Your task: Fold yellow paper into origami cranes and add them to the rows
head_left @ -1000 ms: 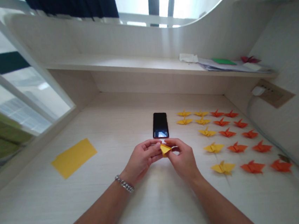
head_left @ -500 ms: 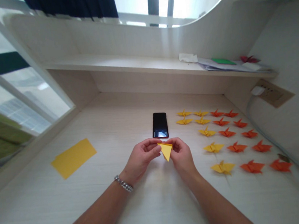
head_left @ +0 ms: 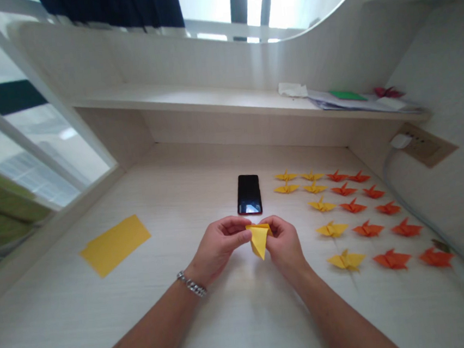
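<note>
Yellow folded paper (head_left: 259, 241) in both hands, held up over the desk (head_left: 246, 326), center of view, point hanging down toward the person, wider folded edge at top. Left hand (head_left: 219, 246) on its left side: thumb and fingers pinching the upper left corner, thumb in front on the near face. Right hand (head_left: 286, 244) on its right side: fingers curled, gripping the right edge; thumb mostly hidden behind the paper, exact grip there can't tell. Silver chain bracelet (head_left: 192, 284) on left wrist.

Black phone (head_left: 249, 194) flat on desk, just beyond the hands, screen up, light reflecting at its near end. To the right, folded birds in uneven rows: seven yellow birds (head_left: 331, 230), nearer the phone, and ten orange birds (head_left: 367, 229), farther right; wings out on most. Small dark item by the last orange bird, too blurry to name. Left side of desk, well apart from left hand: yellow sheets (head_left: 116, 245), flat, stacked slightly offset.

Cable (head_left: 407, 206) runs along right edge of desk, plugged into wall socket (head_left: 428, 144). Shelf (head_left: 192, 102) across the back; on its right part, white tissue (head_left: 292, 90), papers (head_left: 323, 101), green item (head_left: 347, 95), dark red item (head_left: 388, 92).
</note>
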{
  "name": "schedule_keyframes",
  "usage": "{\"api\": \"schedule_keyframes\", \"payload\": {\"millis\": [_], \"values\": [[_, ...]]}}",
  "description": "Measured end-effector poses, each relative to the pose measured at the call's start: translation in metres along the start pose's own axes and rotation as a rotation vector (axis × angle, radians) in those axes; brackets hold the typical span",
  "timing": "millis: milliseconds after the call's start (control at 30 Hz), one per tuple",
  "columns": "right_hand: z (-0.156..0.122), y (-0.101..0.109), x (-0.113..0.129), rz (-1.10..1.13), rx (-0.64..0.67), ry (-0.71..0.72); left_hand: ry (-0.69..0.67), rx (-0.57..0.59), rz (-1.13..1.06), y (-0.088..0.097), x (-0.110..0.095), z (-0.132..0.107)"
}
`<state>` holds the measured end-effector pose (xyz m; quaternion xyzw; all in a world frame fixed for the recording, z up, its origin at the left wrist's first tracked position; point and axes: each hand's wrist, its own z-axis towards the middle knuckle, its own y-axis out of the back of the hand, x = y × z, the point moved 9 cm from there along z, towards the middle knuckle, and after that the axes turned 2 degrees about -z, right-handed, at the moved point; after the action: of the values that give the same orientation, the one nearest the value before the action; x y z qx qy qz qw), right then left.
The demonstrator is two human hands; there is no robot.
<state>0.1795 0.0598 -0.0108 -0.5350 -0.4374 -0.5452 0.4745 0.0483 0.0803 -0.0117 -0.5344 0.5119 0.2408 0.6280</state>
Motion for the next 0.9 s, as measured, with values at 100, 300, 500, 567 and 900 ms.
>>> {"api": "schedule_keyframes", "payload": {"millis": [100, 300, 500, 567, 900], "values": [[-0.001, 0.001, 0.002, -0.037, -0.005, 0.008, 0.008, -0.011, 0.000, 0.000, 0.000, 0.000], [-0.003, 0.000, 0.010, -0.104, 0.041, 0.072, 0.021, 0.004, 0.027, 0.000, 0.002, -0.001], [-0.003, 0.002, 0.011, -0.086, 0.011, 0.081, 0.038, 0.008, 0.022, 0.001, 0.004, -0.001], [-0.003, 0.003, 0.011, -0.093, -0.003, 0.074, 0.048, 0.019, -0.009, -0.001, 0.005, -0.001], [-0.005, 0.002, 0.007, -0.021, -0.019, 0.052, 0.043, -0.012, -0.015, 0.000, 0.002, -0.001]]}}
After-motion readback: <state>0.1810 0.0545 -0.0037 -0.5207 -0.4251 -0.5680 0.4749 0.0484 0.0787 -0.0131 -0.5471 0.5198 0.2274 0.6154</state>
